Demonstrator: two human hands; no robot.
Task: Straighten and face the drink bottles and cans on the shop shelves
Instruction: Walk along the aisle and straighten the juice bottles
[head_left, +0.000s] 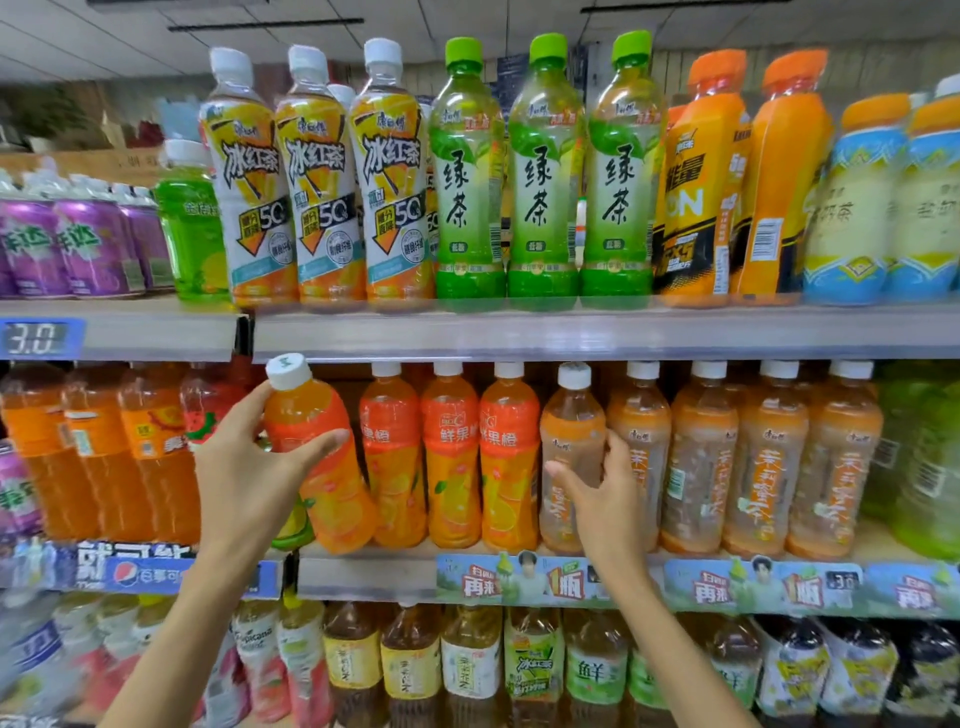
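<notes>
On the middle shelf, my left hand (249, 462) grips an orange juice bottle (322, 467) with a white cap. It is tilted, its top leaning left and out of the row. Beside it stand three upright orange juice bottles (449, 457). My right hand (608, 493) wraps around the lower part of a pale orange tea bottle (571, 431) that stands at the left end of a row of like tea bottles (769, 462).
The top shelf (571, 332) carries iced tea bottles (322, 182), green tea bottles (543, 176) and orange energy drinks (701, 182). The bottom shelf holds several tea bottles (410, 665). Purple soda bottles (78, 244) stand upper left. Price strips (545, 579) line the shelf edges.
</notes>
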